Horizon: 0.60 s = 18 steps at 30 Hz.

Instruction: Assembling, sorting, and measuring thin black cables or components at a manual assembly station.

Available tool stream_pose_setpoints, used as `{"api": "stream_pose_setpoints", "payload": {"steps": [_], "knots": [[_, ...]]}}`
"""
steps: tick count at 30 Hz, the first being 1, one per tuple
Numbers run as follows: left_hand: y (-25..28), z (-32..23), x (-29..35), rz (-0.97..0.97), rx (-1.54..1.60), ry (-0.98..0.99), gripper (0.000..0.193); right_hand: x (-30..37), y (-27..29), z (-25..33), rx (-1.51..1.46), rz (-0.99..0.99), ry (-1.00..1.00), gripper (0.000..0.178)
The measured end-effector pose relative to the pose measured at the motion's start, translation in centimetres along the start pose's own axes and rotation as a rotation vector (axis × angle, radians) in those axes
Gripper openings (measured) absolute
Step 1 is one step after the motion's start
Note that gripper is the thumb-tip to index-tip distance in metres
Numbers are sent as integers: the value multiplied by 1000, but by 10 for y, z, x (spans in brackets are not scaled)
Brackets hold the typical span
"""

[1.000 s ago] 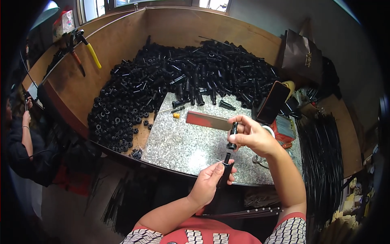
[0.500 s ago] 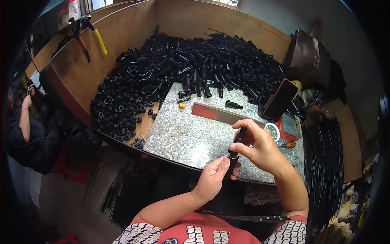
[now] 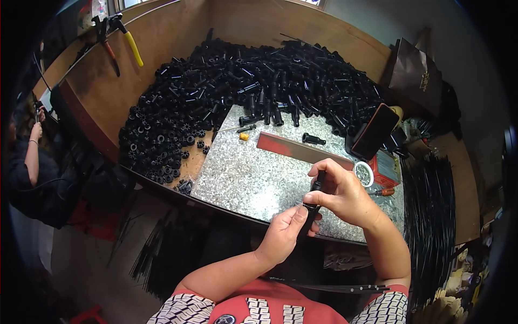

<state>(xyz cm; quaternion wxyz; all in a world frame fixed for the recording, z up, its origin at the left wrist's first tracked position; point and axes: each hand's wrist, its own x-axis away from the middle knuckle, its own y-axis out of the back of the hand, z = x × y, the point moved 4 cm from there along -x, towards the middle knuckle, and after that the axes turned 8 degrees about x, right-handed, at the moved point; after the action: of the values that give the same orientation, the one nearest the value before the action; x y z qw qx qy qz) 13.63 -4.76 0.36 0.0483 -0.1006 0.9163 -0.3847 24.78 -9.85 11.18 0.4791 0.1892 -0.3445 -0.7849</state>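
Observation:
Above the front edge of the stone slab (image 3: 232,173), my two hands hold a black tubular plastic fitting (image 3: 311,212) upright at a slight tilt. My left hand (image 3: 285,232) is closed round its lower part, the thumb pressed near the joint. With thumb and fingers, my right hand (image 3: 348,197) grips the upper part (image 3: 318,181). A thin pale strand shows beside my left thumb; what it belongs to is too small to tell. Beyond my hands, a flat metal bar (image 3: 302,153) with a red patch lies on the slab, near a single loose black fitting (image 3: 313,139).
Black fittings (image 3: 253,75) lie heaped against the wooden walls, with small toothed rings (image 3: 156,146) at left. At right are a phone (image 3: 374,131), a white round container (image 3: 363,174), a red box (image 3: 386,168), a screwdriver (image 3: 384,192) and long black rods (image 3: 429,216). Pliers (image 3: 132,48) hang at left.
The upper and lower black parts are closer together, and the reddish bit at their joint no longer shows. Both hands keep their grip. The view has shifted slightly.

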Motion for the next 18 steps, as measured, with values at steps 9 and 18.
{"api": "stream_pose_setpoints", "payload": {"steps": [9, 18], "knots": [[6, 1, 0, 1, 138, 5, 40, -13, -5, -18, -171, 81, 5, 27], [17, 2, -1, -33, 169, 27, 41, -87, 3, -1, 173, -89, 241, 23]]}}
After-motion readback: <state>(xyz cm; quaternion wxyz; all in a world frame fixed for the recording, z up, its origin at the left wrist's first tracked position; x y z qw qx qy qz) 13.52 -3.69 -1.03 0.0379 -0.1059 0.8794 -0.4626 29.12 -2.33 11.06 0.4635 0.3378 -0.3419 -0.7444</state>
